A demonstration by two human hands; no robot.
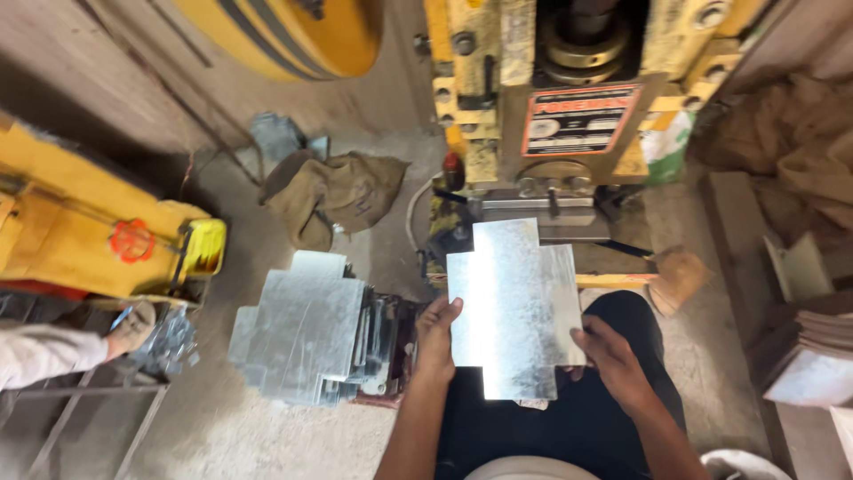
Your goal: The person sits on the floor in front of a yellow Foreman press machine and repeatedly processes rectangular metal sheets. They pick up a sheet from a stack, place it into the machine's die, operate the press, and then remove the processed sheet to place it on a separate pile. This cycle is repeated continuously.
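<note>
I hold a cross-shaped galvanized metal sheet [515, 307] flat over my lap, its far edge lying at the bed of the yellow press machine [551, 107]. My left hand [437, 340] grips the sheet's left edge, thumb on top. My right hand [607, 356] grips the lower right edge. To my left, a stack of similar cut metal sheets [306, 329] lies on the floor.
A brown sack cloth [333, 191] lies on the concrete floor beyond the stack. Another yellow machine [98, 231] stands at left, where another person's gloved hand [131, 327] holds metal pieces. Flat boards [822, 356] are piled at right.
</note>
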